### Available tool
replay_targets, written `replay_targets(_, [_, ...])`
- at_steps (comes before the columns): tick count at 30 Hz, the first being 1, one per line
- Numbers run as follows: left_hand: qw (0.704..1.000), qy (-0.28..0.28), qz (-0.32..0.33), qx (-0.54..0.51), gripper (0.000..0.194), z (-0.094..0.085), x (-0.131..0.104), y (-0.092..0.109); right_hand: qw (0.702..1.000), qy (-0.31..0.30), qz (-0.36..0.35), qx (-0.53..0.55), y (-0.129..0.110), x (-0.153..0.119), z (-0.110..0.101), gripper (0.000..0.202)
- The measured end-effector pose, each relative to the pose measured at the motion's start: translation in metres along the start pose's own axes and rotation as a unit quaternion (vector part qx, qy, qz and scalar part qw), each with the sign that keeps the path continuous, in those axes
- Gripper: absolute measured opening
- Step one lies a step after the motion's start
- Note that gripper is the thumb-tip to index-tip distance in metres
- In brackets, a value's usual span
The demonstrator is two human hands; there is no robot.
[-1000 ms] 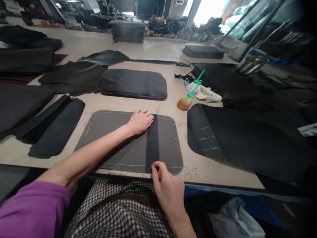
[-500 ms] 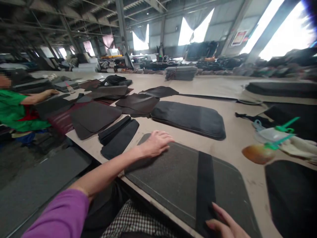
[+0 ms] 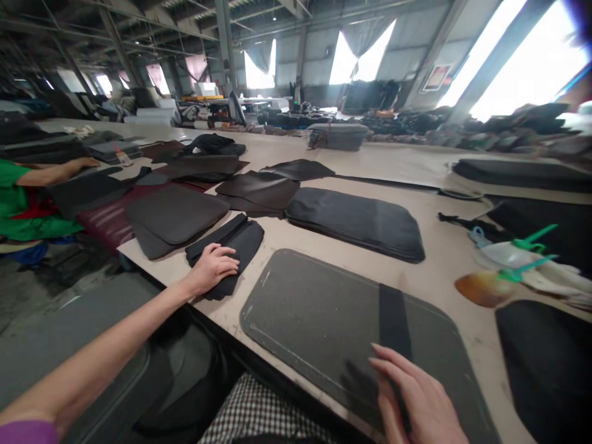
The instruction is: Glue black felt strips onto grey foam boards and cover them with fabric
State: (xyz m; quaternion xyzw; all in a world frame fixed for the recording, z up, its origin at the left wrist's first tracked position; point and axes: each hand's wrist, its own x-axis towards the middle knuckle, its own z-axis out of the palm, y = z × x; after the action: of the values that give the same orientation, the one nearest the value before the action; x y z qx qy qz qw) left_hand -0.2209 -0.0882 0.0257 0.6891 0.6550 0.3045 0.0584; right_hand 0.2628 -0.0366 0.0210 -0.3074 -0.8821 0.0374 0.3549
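Observation:
My left hand [image 3: 214,269] lies on a small pile of black fabric strips [image 3: 250,239] near the table's front edge. Its fingers are slightly bent and apart over the strips; the thumb is mostly hidden. In front of me lies a dark grey panel with rounded corners [image 3: 309,308], with a pale line along its edge. One black strip [image 3: 394,317] lies across the panel's right part. My right hand [image 3: 416,391] hovers over the panel near that strip's lower end, fingers stretched out, nothing in them. Its shadow falls on the panel.
Beyond the panel sits a stack of black rounded pieces [image 3: 354,222]. Dark brown sheets [image 3: 178,213] lie to the left. At right are a bottle of amber liquid with a green nozzle [image 3: 481,288] and another black piece [image 3: 546,364]. A co-worker's green sleeve [image 3: 13,191] shows at far left.
My left hand has moved left from the grey panel onto the pile of black strips. My right hand has come farther into view, over the panel. The strip stays across the panel.

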Motion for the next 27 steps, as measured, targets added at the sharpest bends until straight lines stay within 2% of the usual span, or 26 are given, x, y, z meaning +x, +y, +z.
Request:
replay_targets(2, [0.991, 0.066, -0.078, -0.089, 0.026, -0.007, 0.009, 0.002, 0.994, -0.019, 0.063, 0.089, -0.017, 0.014, 0.003, 0.022])
replay_targets(4, [0.977, 0.123, -0.126, -0.117, 0.044, -0.018, 0.019, 0.007, 0.961, -0.072, 0.168, 0.206, -0.034, 0.033, 0.005, 0.025])
replay_targets(5, [0.972, 0.148, -0.139, -0.12, 0.051, -0.024, 0.024, 0.013, 0.931, -0.106, 0.222, 0.27, -0.043, 0.044, 0.007, 0.029])
replay_targets(7, [0.961, 0.192, -0.148, -0.132, 0.052, -0.036, 0.03, 0.033, 0.846, -0.168, 0.315, 0.395, -0.061, 0.069, 0.013, 0.039])
replay_targets(9, [0.965, 0.202, -0.1, -0.134, 0.041, -0.046, 0.03, 0.064, 0.75, -0.188, 0.371, 0.514, -0.077, 0.093, 0.022, 0.047])
replay_targets(11, [0.983, 0.147, 0.005, -0.109, 0.029, -0.051, 0.023, 0.102, 0.653, -0.178, 0.411, 0.61, -0.091, 0.112, 0.034, 0.054])
replay_targets(13, [0.991, 0.031, 0.097, -0.083, 0.03, -0.048, 0.01, 0.138, 0.571, -0.166, 0.428, 0.681, -0.102, 0.124, 0.045, 0.062])
replay_targets(14, [0.989, -0.029, 0.124, -0.078, 0.034, -0.044, 0.003, 0.155, 0.543, -0.156, 0.433, 0.702, -0.106, 0.127, 0.05, 0.063])
replay_targets(16, [0.974, -0.146, 0.151, -0.086, 0.042, -0.035, -0.012, 0.181, 0.522, -0.12, 0.447, 0.717, -0.111, 0.129, 0.057, 0.061])
replay_targets(18, [0.951, -0.23, 0.165, -0.123, 0.045, -0.027, -0.022, 0.196, 0.529, -0.085, 0.466, 0.704, -0.113, 0.126, 0.059, 0.057])
replay_targets(20, [0.934, -0.259, 0.166, -0.183, 0.043, -0.023, -0.026, 0.198, 0.546, -0.08, 0.479, 0.683, -0.112, 0.119, 0.058, 0.054])
replay_targets(21, [0.934, -0.247, 0.142, -0.214, 0.039, -0.022, -0.024, 0.194, 0.556, -0.092, 0.477, 0.674, -0.111, 0.114, 0.057, 0.053])
replay_targets(22, [0.941, -0.22, 0.092, -0.239, 0.035, -0.021, -0.021, 0.188, 0.566, -0.106, 0.47, 0.669, -0.111, 0.109, 0.055, 0.053])
replay_targets(24, [0.948, -0.153, -0.069, -0.269, 0.031, -0.018, -0.01, 0.172, 0.582, -0.136, 0.449, 0.664, -0.11, 0.1, 0.053, 0.052])
replay_targets(25, [0.936, -0.141, -0.152, -0.284, 0.035, -0.014, -0.003, 0.164, 0.583, -0.152, 0.438, 0.667, -0.11, 0.096, 0.052, 0.053])
replay_targets(27, [0.883, -0.191, -0.262, -0.339, 0.047, -0.005, 0.013, 0.153, 0.569, -0.178, 0.421, 0.684, -0.111, 0.089, 0.052, 0.054])
